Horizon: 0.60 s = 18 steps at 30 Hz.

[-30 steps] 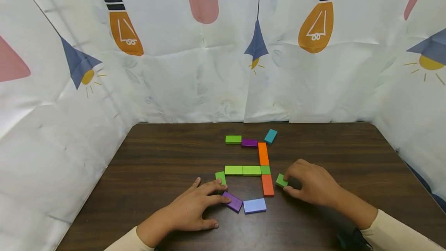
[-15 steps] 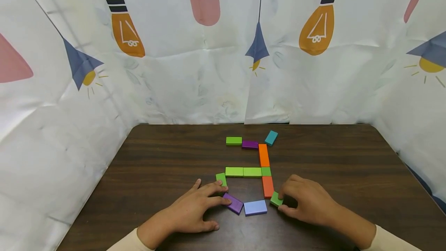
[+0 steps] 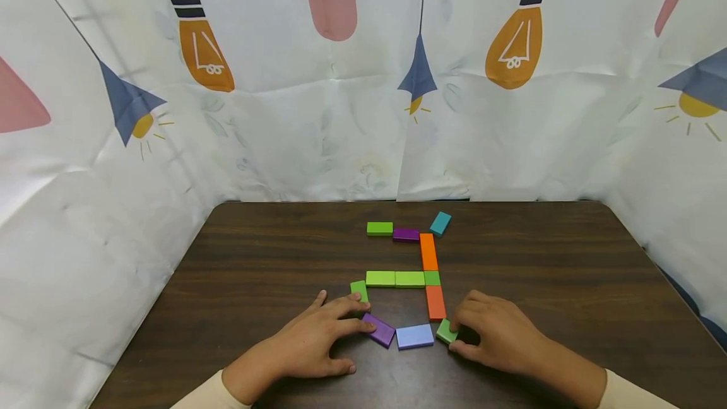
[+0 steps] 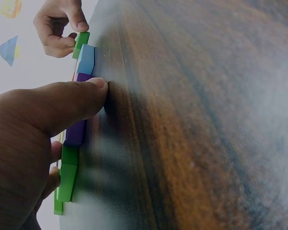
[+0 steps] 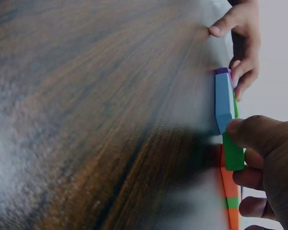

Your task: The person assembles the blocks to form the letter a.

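Observation:
Between thumb and fingers my right hand (image 3: 500,333) pinches a small green block (image 3: 445,331), set at a slant by the right end of a light blue block (image 3: 414,337) and just below a red-orange block (image 3: 435,303). My left hand (image 3: 312,339) lies with fingers spread, its fingertips on a purple block (image 3: 379,331) and a green block (image 3: 359,291). In the left wrist view the left thumb (image 4: 93,91) reaches over the purple block's side. The right wrist view has the green block (image 5: 234,152) under my right thumb, close to the light blue one.
Two light green blocks (image 3: 395,279) run in a row to a small green square (image 3: 432,278). Above it stands an orange block (image 3: 428,252). Farther back lie a dark purple block (image 3: 406,235), a green block (image 3: 380,228) and a teal block (image 3: 440,223) on the brown table (image 3: 272,251).
My right hand has brought the small green block toward me and left, from beside the red-orange block to the light blue block's right end. The left hand has stayed put.

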Each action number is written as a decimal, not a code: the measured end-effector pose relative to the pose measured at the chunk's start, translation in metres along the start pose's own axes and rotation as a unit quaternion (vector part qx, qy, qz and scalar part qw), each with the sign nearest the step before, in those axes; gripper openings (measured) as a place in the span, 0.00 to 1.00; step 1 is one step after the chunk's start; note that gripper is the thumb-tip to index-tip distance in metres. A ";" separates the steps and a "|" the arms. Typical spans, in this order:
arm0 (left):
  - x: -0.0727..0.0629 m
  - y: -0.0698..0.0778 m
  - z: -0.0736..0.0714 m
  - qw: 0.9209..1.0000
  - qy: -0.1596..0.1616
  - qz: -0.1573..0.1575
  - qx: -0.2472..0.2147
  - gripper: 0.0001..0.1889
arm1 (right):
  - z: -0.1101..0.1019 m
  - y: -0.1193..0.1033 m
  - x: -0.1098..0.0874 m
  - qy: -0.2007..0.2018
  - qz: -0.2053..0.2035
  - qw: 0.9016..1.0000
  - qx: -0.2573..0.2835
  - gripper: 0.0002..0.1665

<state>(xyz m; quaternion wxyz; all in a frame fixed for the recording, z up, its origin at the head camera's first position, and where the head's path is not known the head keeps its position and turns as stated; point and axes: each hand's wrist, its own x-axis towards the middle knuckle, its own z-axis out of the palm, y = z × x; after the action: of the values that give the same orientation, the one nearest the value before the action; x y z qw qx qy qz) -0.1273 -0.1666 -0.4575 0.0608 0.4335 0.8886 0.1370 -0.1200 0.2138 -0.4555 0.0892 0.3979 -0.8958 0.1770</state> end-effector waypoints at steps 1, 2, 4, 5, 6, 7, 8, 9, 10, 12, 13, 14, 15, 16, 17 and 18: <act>0.000 0.000 0.000 1.000 0.000 0.000 0.000 0.32 | 0.001 0.000 0.000 -0.005 0.004 1.000 -0.002 0.13; 0.000 0.000 0.000 1.000 0.001 0.001 0.001 0.32 | 0.001 0.000 0.000 -0.010 0.007 1.000 -0.003 0.13; 0.000 -0.001 0.000 1.000 0.001 0.001 0.002 0.32 | 0.002 0.000 0.000 -0.021 0.014 1.000 -0.005 0.13; 0.000 -0.001 0.000 1.000 0.001 0.002 0.002 0.32 | 0.002 0.000 0.000 -0.025 0.017 1.000 -0.005 0.13; 0.000 -0.001 0.000 1.000 0.001 0.002 0.001 0.32 | 0.002 0.000 0.000 -0.028 0.018 0.999 -0.004 0.13; 0.000 -0.001 0.000 1.000 0.001 0.001 0.001 0.32 | 0.003 0.000 0.000 -0.030 0.018 0.999 -0.004 0.13; 0.000 -0.001 -0.001 1.000 0.001 0.001 0.001 0.32 | 0.003 0.000 0.001 -0.031 0.018 0.999 -0.003 0.13; 0.000 0.000 -0.001 1.000 0.000 0.001 0.001 0.32 | 0.004 -0.001 0.001 -0.030 0.018 0.999 -0.003 0.13; 0.000 0.000 -0.001 1.000 0.000 0.000 0.000 0.32 | 0.004 -0.001 0.001 -0.029 0.016 0.999 -0.003 0.13; 0.000 0.000 -0.001 1.000 -0.001 0.000 0.000 0.32 | 0.005 -0.001 0.002 -0.025 0.012 1.000 -0.004 0.13; 0.000 0.000 -0.001 1.000 -0.001 0.000 0.001 0.32 | 0.005 -0.001 0.003 -0.023 0.009 1.000 -0.005 0.13; 0.000 0.000 -0.001 1.000 -0.001 0.001 0.001 0.32 | 0.005 -0.001 0.003 -0.020 0.005 1.000 -0.006 0.14; 0.000 0.000 -0.001 1.000 0.000 0.001 0.002 0.32 | 0.006 -0.001 0.003 -0.018 0.002 1.000 -0.007 0.14; 0.000 0.000 -0.001 1.000 0.000 0.001 0.002 0.32 | 0.006 -0.001 0.003 -0.016 -0.001 1.000 -0.007 0.14; 0.000 0.000 -0.001 1.000 0.000 0.002 0.003 0.32 | 0.006 -0.001 0.004 -0.015 -0.003 1.000 -0.007 0.14; 0.000 0.000 -0.001 1.000 0.000 0.002 0.004 0.32 | 0.006 -0.001 0.004 -0.014 -0.005 1.000 -0.007 0.14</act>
<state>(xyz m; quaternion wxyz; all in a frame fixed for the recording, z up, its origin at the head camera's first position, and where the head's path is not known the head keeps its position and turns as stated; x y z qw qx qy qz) -0.1274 -0.1665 -0.4564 0.0585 0.4357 0.8881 0.1342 -0.1221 0.2084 -0.4600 0.0800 0.4044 -0.8961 0.1645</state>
